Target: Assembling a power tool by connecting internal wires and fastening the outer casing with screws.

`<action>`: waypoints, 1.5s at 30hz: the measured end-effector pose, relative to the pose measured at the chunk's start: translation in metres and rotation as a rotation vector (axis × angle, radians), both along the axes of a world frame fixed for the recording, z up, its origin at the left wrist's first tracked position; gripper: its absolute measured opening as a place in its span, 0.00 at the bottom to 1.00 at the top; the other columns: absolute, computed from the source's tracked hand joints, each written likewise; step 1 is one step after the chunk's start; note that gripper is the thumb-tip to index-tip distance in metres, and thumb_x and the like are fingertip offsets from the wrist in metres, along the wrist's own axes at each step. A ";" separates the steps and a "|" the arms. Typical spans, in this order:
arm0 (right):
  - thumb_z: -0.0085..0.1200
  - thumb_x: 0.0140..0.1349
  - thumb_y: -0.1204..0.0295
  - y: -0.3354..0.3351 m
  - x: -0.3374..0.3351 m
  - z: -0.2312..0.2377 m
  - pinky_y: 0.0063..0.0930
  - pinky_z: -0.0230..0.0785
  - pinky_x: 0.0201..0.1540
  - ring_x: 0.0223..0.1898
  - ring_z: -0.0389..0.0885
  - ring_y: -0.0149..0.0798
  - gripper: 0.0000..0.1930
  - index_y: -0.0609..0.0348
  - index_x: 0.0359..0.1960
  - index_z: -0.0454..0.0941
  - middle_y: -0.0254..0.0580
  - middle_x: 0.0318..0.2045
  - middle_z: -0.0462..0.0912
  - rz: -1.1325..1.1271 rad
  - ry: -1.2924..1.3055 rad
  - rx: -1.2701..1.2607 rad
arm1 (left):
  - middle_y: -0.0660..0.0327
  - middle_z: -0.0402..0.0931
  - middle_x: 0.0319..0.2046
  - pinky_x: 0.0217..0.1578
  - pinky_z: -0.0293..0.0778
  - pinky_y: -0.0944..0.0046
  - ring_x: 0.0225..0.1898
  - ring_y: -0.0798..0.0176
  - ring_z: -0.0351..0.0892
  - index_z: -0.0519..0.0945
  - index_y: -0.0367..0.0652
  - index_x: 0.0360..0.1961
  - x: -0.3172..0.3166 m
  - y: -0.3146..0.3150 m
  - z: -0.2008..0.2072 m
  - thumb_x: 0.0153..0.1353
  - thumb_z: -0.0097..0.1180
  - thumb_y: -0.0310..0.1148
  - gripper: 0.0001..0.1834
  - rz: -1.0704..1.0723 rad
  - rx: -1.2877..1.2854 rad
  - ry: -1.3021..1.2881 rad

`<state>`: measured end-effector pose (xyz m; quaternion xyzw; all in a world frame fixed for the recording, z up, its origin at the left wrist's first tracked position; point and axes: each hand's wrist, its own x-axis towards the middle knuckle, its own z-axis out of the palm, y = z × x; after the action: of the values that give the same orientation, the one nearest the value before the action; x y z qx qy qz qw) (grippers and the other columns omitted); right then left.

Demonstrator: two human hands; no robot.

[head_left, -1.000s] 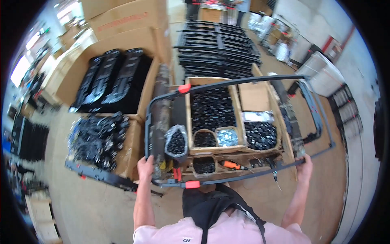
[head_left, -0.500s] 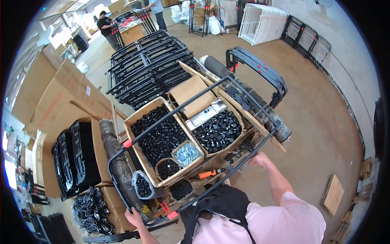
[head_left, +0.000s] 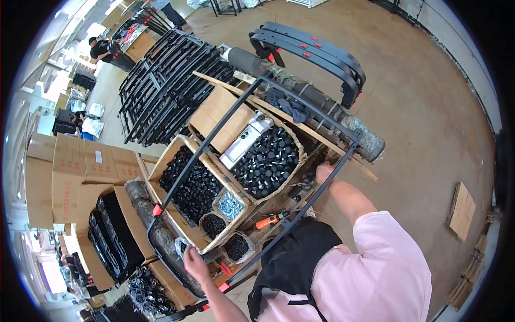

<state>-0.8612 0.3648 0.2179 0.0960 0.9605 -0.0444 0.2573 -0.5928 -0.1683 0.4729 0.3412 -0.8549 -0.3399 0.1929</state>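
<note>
Black frame (head_left: 308,106) spans the long box of black parts (head_left: 225,234): we see its far rail crossing above that box, its squared end well to the right of it and its rounded end to its left. We judge it stiff and fairly light for its reach, probably hollow tube, hardly fragile, though its smooth finish could slide in a loose grip. So wide an outline would likely swing if held at one place, so we would take hold at two well-parted spots: the rail near the squared end, right of the box, and close to the rounded end, left of the box, clear of the red clip (head_left: 156,210). Our left hand (head_left: 196,264) is just nearer us than the box's near corner, with the rounded end just left of its fingers; these look loosely bent, but we cannot tell whether they touch the frame. Our right hand (head_left: 324,173) is well to the right of the box, the near rail running beside its wrist, behind the fingers; those are turned away, so we cannot tell whether they are closed on anything.
</note>
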 end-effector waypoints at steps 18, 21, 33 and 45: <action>0.58 0.61 0.58 0.115 0.110 0.353 0.56 0.79 0.49 0.42 0.87 0.65 0.20 0.66 0.40 0.83 0.65 0.36 0.87 -0.177 0.020 -0.468 | 0.57 0.87 0.46 0.53 0.78 0.65 0.48 0.65 0.85 0.84 0.35 0.57 -0.268 0.350 0.032 0.78 0.54 0.34 0.16 -1.079 0.734 -0.001; 0.58 0.62 0.56 0.123 0.091 0.406 0.55 0.79 0.47 0.40 0.87 0.64 0.22 0.67 0.41 0.83 0.66 0.33 0.86 -0.144 0.121 -0.484 | 0.57 0.86 0.50 0.58 0.77 0.63 0.53 0.64 0.84 0.83 0.34 0.58 -0.297 0.410 0.061 0.79 0.53 0.36 0.17 -1.275 0.746 0.056; 0.57 0.63 0.54 0.118 0.012 0.439 0.50 0.79 0.42 0.36 0.88 0.58 0.22 0.64 0.40 0.85 0.57 0.31 0.88 -0.162 0.069 -0.330 | 0.63 0.80 0.50 0.62 0.67 0.61 0.55 0.67 0.73 0.81 0.40 0.60 -0.324 0.496 0.100 0.79 0.52 0.49 0.24 -1.442 1.245 -0.132; 0.54 0.65 0.56 0.123 0.009 0.419 0.53 0.79 0.49 0.43 0.88 0.62 0.23 0.68 0.44 0.85 0.63 0.38 0.88 -0.083 0.122 -0.351 | 0.63 0.81 0.50 0.58 0.72 0.63 0.52 0.68 0.76 0.81 0.40 0.60 -0.328 0.497 0.076 0.74 0.63 0.43 0.21 -1.400 1.215 -0.143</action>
<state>-0.8522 0.4874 0.6374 0.0862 0.9472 -0.2275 0.2091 -0.9209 0.3284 0.5485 -0.1898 -0.5512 -0.7464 -0.3210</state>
